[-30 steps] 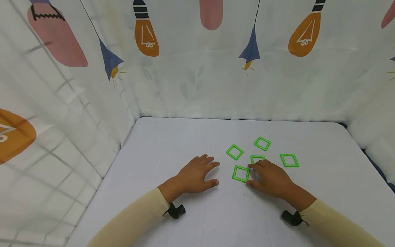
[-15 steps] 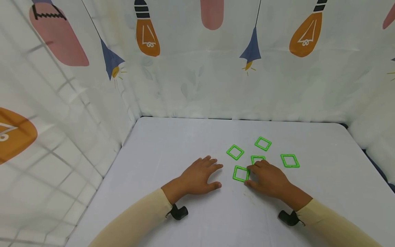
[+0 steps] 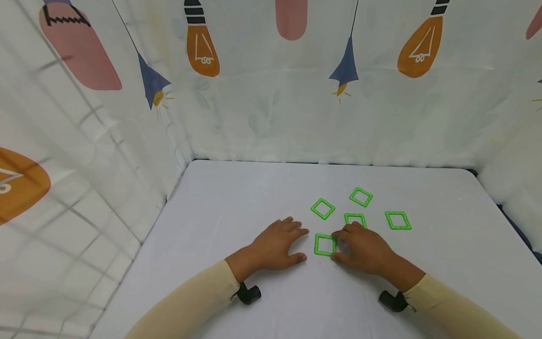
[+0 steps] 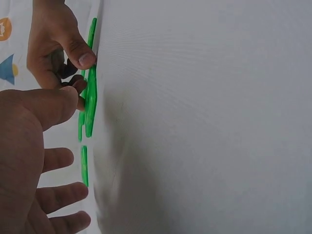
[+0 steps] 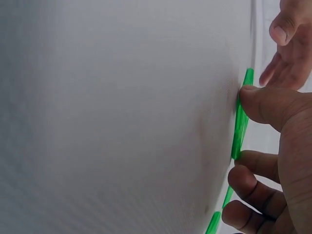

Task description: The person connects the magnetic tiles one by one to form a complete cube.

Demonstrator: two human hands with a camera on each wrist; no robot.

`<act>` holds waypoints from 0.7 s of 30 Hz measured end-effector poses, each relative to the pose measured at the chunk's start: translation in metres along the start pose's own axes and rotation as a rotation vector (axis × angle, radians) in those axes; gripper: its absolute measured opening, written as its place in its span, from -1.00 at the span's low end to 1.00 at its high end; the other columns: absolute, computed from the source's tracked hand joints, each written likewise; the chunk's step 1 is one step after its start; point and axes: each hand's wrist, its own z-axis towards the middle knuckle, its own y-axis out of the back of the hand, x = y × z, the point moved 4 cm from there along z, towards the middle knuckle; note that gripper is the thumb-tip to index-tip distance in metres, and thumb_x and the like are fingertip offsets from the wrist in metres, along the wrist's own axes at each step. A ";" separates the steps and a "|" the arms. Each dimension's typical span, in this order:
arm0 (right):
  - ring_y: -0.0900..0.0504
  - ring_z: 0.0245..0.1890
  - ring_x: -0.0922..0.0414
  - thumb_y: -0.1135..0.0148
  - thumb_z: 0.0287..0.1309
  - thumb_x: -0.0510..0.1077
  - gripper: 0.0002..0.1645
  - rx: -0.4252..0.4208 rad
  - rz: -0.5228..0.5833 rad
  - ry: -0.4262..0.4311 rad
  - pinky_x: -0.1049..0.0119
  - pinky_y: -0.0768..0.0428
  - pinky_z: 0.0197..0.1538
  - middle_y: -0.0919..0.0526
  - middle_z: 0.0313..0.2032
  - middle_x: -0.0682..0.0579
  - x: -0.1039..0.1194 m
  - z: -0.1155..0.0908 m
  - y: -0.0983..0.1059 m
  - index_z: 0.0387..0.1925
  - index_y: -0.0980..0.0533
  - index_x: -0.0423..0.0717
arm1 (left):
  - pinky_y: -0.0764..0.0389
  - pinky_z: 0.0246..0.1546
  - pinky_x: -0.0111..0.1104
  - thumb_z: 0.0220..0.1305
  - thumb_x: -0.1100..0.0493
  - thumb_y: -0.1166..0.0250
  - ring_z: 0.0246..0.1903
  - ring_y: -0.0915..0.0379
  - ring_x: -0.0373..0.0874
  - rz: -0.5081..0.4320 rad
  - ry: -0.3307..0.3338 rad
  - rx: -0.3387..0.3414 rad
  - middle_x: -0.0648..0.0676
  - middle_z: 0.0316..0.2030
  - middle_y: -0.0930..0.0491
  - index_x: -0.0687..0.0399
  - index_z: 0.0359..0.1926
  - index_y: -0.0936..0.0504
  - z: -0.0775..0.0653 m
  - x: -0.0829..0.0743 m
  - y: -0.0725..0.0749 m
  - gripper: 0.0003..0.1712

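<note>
My right hand (image 3: 364, 248) holds the right side of a bright green square frame (image 3: 315, 245) between thumb and forefinger. The frame lies flat on the white table, and in the right wrist view the thumb touches one end of the green edge (image 5: 239, 127) while a finger meets the other. My left hand (image 3: 275, 245) is just left of the frame, apart from it, with fingers spread and thumb held out. Behind the right hand's knuckles another green frame (image 3: 354, 214) is partly hidden.
Three more green frames lie farther back: one at the left (image 3: 317, 213), one at the back (image 3: 357, 202) and one at the right (image 3: 395, 212). The white table (image 3: 237, 188) ends against a hanging printed cloth (image 3: 271, 127). A black wrist camera (image 3: 249, 294) sits under each forearm.
My right hand has slid the held frame slightly left and toward me, turning it a little. The left hand has drifted right and nearer. The other frames stay put.
</note>
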 end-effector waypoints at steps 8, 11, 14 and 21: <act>-0.51 -0.13 0.19 -0.56 -0.01 0.26 -0.37 0.006 0.016 0.029 0.24 -0.58 -0.18 -0.63 -0.15 0.19 0.007 -0.001 0.000 0.03 -0.69 0.04 | -0.12 0.46 -0.08 0.37 -0.31 -0.27 0.50 -0.08 0.07 0.021 0.017 0.005 0.06 0.45 -0.34 -0.14 0.37 -0.51 0.003 -0.003 -0.005 -0.33; -0.53 -0.10 0.18 -0.55 0.00 0.26 -0.38 0.016 0.018 0.040 0.22 -0.59 -0.17 -0.63 -0.14 0.18 0.009 -0.001 -0.001 0.04 -0.68 0.05 | -0.13 0.45 -0.08 0.35 -0.29 -0.30 0.50 -0.10 0.08 0.022 0.017 0.001 0.06 0.44 -0.35 -0.13 0.35 -0.53 0.003 -0.005 -0.007 -0.34; -0.54 -0.07 0.17 -0.55 0.01 0.26 -0.38 0.021 0.021 0.045 0.21 -0.59 -0.15 -0.63 -0.12 0.18 0.011 -0.001 -0.002 0.06 -0.68 0.05 | -0.15 0.45 -0.08 0.33 -0.29 -0.32 0.49 -0.11 0.07 0.027 0.019 -0.004 0.06 0.43 -0.36 -0.12 0.33 -0.54 0.003 -0.006 -0.007 -0.34; -0.55 -0.04 0.16 -0.54 0.01 0.27 -0.37 0.029 0.011 0.044 0.21 -0.60 -0.11 -0.64 -0.11 0.18 0.016 -0.002 -0.002 0.06 -0.68 0.07 | -0.16 0.44 -0.08 0.33 -0.29 -0.33 0.49 -0.12 0.07 0.040 0.024 -0.003 0.06 0.42 -0.37 -0.13 0.32 -0.55 0.003 -0.010 -0.007 -0.35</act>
